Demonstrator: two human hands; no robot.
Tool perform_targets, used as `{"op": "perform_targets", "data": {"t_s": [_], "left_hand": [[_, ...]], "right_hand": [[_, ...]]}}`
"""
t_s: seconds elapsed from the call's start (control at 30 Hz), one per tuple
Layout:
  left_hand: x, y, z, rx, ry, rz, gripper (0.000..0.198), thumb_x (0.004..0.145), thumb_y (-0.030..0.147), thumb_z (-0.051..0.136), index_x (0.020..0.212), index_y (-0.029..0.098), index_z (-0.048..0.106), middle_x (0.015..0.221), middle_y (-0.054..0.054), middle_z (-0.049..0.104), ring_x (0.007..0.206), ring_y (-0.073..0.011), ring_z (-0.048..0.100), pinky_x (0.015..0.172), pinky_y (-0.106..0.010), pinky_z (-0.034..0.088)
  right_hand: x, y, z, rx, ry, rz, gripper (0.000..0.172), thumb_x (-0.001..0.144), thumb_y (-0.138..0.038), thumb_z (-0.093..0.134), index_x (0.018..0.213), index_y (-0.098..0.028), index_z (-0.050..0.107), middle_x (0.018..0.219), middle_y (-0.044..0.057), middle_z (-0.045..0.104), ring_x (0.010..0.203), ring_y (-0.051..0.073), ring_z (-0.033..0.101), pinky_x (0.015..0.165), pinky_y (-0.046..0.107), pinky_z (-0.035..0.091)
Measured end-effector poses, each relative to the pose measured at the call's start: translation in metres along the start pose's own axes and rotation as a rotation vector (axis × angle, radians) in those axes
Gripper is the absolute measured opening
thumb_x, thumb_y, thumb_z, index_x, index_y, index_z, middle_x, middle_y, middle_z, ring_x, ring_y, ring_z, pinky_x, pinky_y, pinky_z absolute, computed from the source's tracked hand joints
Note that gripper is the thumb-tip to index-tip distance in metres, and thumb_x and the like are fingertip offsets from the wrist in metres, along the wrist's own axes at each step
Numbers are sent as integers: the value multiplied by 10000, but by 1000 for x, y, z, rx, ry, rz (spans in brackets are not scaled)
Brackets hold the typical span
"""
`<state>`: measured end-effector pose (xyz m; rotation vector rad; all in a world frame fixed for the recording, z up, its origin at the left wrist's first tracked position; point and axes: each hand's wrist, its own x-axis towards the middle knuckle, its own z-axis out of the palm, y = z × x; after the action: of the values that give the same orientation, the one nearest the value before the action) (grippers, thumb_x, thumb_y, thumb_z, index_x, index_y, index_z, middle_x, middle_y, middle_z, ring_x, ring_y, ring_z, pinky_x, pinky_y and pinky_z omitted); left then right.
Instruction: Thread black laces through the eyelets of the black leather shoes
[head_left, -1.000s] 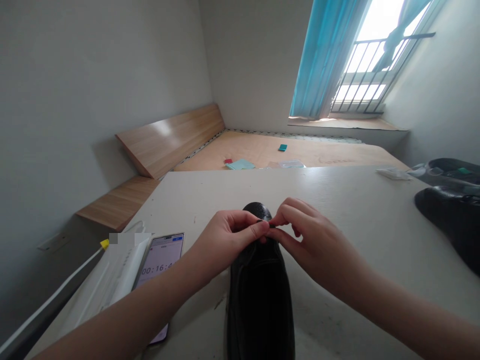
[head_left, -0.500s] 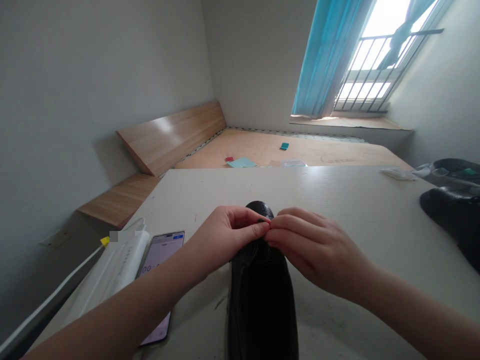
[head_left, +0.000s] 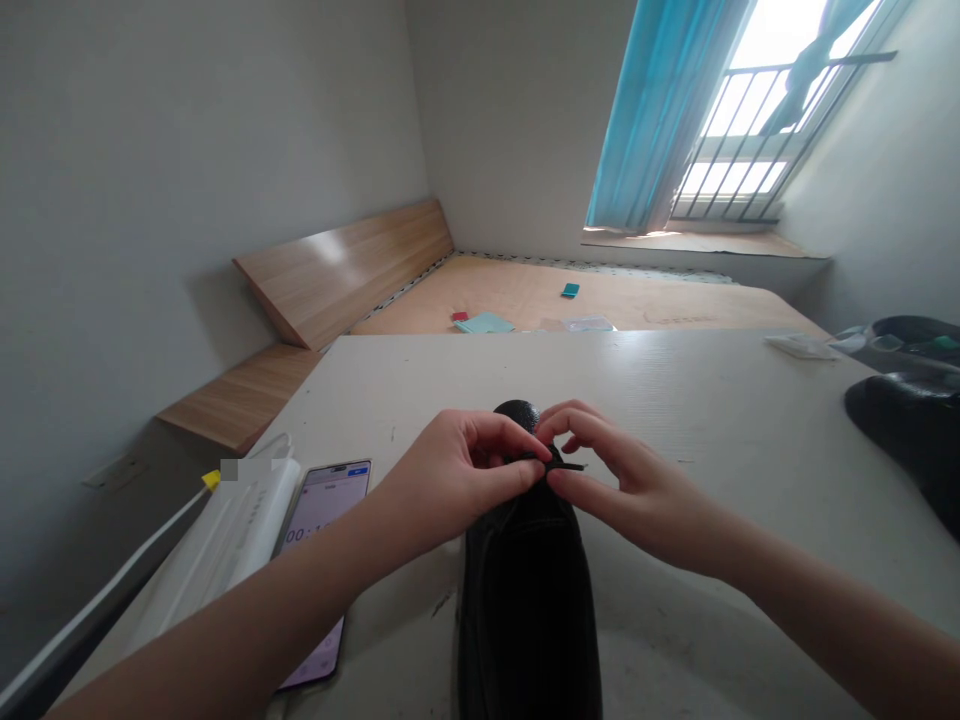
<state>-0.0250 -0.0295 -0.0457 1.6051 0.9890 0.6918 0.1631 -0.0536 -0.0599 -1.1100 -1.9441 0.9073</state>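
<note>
A black shoe (head_left: 532,620) rests on the table with its toe pointing away from me. Over its front, my left hand (head_left: 476,465) pinches a black shoelace (head_left: 573,466) between thumb and forefinger. A short end of the lace sticks out to the right of that pinch. My right hand (head_left: 630,470) is around this loose end, thumb below and curved fingers above, with a gap between them. Its fingertips come close to the left fingertips, and I cannot tell whether they touch the lace. The hands cover much of the shoe's lacing.
A phone (head_left: 319,570) with a running timer lies left of the shoe, beside a white power strip (head_left: 225,550) with a cable. A second black shoe (head_left: 911,420) is at the right edge of the white table (head_left: 420,380). Beyond stands a bed (head_left: 645,300) with small items.
The right hand's fingers have spread from a closed pinch. The lace end now shows, pointing right. The left hand has shifted slightly right, still pinching.
</note>
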Motion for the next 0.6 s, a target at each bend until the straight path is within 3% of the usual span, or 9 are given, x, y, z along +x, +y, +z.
{"op": "perform_targets", "data": {"t_s": [0.13, 0.3, 0.37, 0.6], "left_hand": [[-4, 1, 1, 311, 99, 197, 128, 752, 190, 640, 830, 207, 740, 689, 13, 663, 627, -129, 555, 548, -235, 401], [-9, -3, 0, 686, 176, 671, 131, 831, 111, 591, 887, 165, 697, 834, -20, 707, 832, -164, 587, 751, -280, 475], [-10, -4, -1, 832, 180, 796, 133, 879, 134, 553, 921, 155, 678, 891, -41, 715, 868, -181, 580, 788, -307, 482], [-10, -3, -4, 932, 172, 875, 142, 906, 168, 529, 947, 166, 665, 887, -39, 721, 849, -173, 598, 771, -308, 508]], "right_hand": [[3, 3, 2, 135, -59, 95, 44, 821, -230, 578, 825, -201, 611, 989, 44, 594, 932, 195, 557, 848, 351, 434], [3, 5, 9, 156, 6, 94, 94, 832, -259, 564, 772, -190, 586, 872, 27, 560, 861, 180, 541, 784, 323, 429], [2, 6, 14, 95, 55, 53, 129, 854, -263, 532, 758, -190, 577, 864, 30, 542, 841, 176, 530, 784, 320, 422], [1, 4, 22, 93, 122, 39, 162, 881, -296, 488, 765, -204, 555, 878, 35, 534, 866, 181, 523, 817, 321, 422]]}}
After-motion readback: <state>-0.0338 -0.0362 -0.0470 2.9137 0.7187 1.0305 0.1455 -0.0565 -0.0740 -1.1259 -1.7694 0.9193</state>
